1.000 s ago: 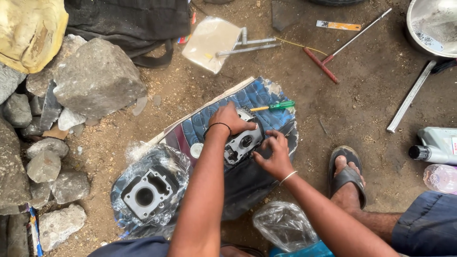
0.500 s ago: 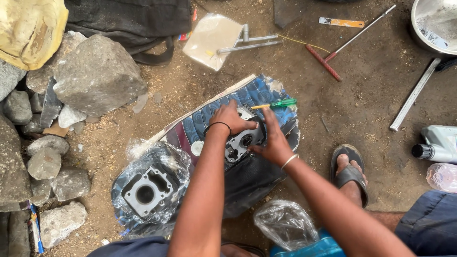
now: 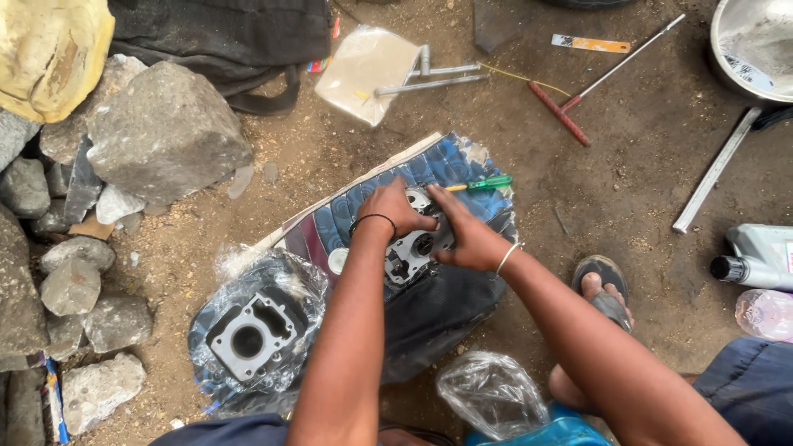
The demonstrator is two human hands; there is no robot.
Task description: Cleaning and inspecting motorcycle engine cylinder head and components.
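Head view: right hand [image 3: 464, 238] has slid further over the cylinder head [image 3: 415, 244] vs 0.5 s ago; left hand [image 3: 400, 206] stays gripping its far-left edge. Both hands clasp it, on blue cloth [image 3: 363, 206], centre. Cylinder block [image 3: 249, 332] near-left, dirt floor [image 3: 644, 165], rocks [image 3: 165, 124] left.

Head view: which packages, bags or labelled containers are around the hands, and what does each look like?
Clear plastic bag: left of the arms, crinkled, under a grey engine cylinder block.
Empty clear bag: bottom centre, crumpled.
Flat packet: top centre, translucent, beige.
Grey jug: right edge, on its side, black cap.
Clear bottle: below the jug.
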